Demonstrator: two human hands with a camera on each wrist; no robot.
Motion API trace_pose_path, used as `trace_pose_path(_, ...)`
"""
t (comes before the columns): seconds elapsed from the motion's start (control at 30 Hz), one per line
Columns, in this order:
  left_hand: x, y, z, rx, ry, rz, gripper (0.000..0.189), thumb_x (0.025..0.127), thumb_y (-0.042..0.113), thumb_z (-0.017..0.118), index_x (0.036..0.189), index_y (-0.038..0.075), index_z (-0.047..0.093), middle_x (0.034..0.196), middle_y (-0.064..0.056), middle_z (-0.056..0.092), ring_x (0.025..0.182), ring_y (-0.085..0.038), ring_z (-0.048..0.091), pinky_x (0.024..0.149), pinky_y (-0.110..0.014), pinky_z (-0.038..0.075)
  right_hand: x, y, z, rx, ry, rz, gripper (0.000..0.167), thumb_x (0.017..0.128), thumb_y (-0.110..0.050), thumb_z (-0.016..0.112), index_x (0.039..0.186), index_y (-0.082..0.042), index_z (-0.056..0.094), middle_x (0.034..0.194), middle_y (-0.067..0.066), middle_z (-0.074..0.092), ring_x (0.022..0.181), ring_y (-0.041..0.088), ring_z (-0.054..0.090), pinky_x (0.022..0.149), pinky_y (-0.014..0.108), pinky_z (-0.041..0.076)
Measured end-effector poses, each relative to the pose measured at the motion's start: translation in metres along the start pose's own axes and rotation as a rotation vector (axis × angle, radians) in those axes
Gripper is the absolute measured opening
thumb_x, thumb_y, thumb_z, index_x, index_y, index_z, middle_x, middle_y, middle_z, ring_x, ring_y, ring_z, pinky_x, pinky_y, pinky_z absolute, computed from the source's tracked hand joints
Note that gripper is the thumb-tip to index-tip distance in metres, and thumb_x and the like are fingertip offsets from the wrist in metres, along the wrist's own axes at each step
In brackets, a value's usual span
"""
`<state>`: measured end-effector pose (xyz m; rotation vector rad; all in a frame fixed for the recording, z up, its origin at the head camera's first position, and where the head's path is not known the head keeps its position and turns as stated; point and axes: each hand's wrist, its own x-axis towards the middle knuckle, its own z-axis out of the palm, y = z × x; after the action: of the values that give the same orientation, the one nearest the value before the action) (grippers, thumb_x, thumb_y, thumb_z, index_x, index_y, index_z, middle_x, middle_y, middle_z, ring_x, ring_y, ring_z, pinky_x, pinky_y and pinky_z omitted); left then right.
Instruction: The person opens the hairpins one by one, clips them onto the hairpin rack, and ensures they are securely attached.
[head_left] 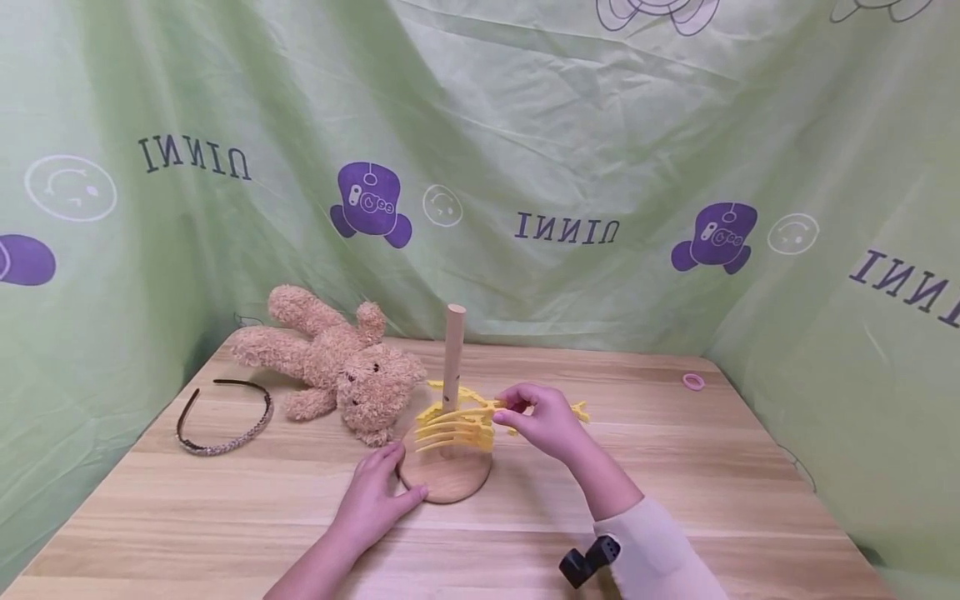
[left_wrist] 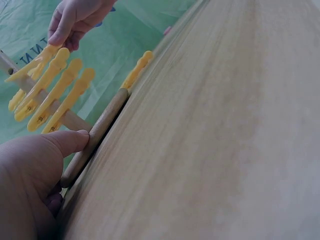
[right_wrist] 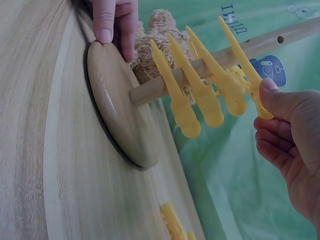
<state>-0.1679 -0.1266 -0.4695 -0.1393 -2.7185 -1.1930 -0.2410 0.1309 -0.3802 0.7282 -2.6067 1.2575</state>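
Pinched by my right hand [head_left: 543, 418], one long yellow piece [right_wrist: 245, 60] points left across the upright pole [head_left: 453, 358].

pale green cloth [head_left: 525, 125], printed with purple figures [head_left: 371, 204], outlined smiley faces [head_left: 793, 234] and mirrored lettering [head_left: 567, 229], hangs in folds behind and beside a light wood-grain table [head_left: 697, 483].

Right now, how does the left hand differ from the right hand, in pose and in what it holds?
The left hand holds the edge of the round wooden base; the right hand pinches a yellow piece. The left hand is low, near the tabletop, while the right hand is raised beside the wooden post. Both hands are bare.
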Motion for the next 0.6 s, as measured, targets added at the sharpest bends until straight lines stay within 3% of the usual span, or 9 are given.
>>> trace_pose_path(0.3,0.0006,-0.0014,0.0008,0.004,0.0,0.002,0.077,0.077,0.033,0.081,0.134,-0.01,0.052,0.142,-0.024,0.051,0.133,-0.045,0.043,0.114,-0.057,0.034,0.0061,-0.0059,0.0086,-0.011,-0.043,-0.001,0.017,0.083,-0.015,0.078,0.095,-0.005,0.073,0.083,0.003,0.07,0.079,0.011,0.06,0.068,0.02,0.053)
trace_pose_path(0.6,-0.0004,-0.0009,0.0003,-0.002,0.0,-0.003,0.078,0.076,0.032,0.082,0.134,-0.01,0.052,0.141,-0.025,0.051,0.133,-0.044,0.043,0.114,-0.057,0.034,0.004,-0.0084,0.0112,-0.03,-0.035,-0.009,0.02,0.082,-0.017,0.079,0.098,-0.007,0.073,0.088,0.002,0.071,0.083,0.013,0.061,0.073,0.022,0.054)
